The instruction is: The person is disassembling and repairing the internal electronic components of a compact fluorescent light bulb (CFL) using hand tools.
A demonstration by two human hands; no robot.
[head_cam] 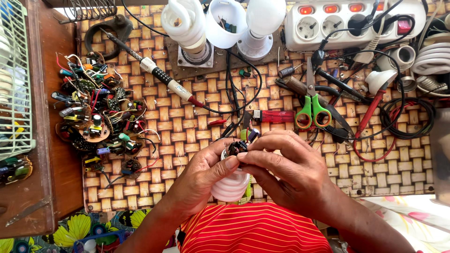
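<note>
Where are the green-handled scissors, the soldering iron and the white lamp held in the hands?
green-handled scissors [313, 110], head view, on the green handle loops.
soldering iron [165, 78], head view, on the middle of its handle.
white lamp [229, 187], head view, on its white spiral tube under the left hand.

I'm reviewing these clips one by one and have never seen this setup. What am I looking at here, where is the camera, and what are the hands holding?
There is one picture, from a camera worn on the person's head, looking down at their own bare hands; no machine is involved. The left hand cradles a white spiral lamp, its tube end pointing toward the person. The right hand pinches the small circuit board at the lamp's open base. They work over a woven mat. On it lie a soldering iron, green-handled scissors, a red screwdriver, a heap of old circuit boards and a white power strip.
</note>
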